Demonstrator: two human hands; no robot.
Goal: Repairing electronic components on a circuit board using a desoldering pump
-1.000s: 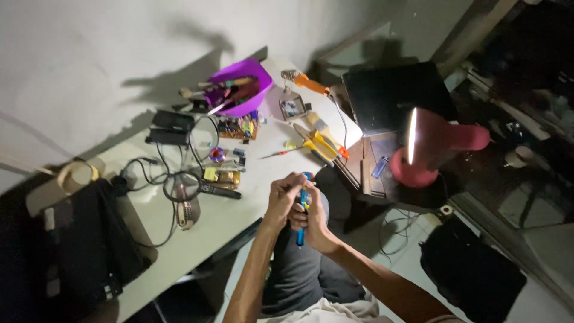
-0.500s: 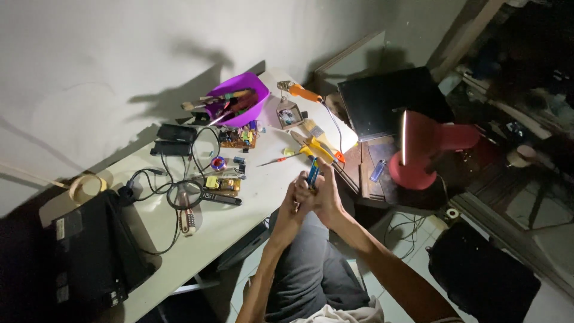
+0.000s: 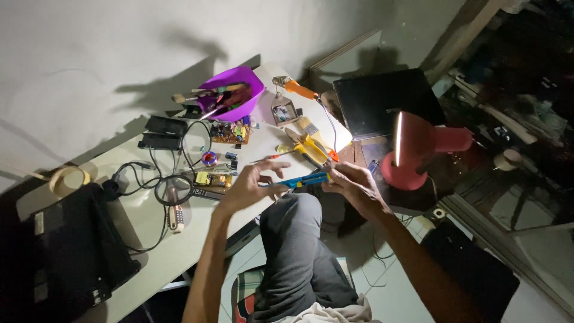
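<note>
A blue-handled hand tool [image 3: 304,179] lies level between my two hands, just off the white table's front edge [image 3: 179,251] and above my knee. My right hand [image 3: 353,185] grips its right end. My left hand [image 3: 254,184] pinches its left end, the other fingers spread. Yellow-handled pliers [image 3: 311,148] and a small red screwdriver [image 3: 272,158] lie on the table just beyond the hands.
A purple bowl of tools [image 3: 232,96], circuit boards [image 3: 230,133], a magnifier [image 3: 172,191], black cables, a tape roll [image 3: 66,179] and a black bag [image 3: 54,251] crowd the table. A lit red desk lamp [image 3: 412,152] stands right, by a dark case [image 3: 382,98].
My hands have moved up and apart. The blue tool, held upright between them before, is now level, and the view has shifted right.
</note>
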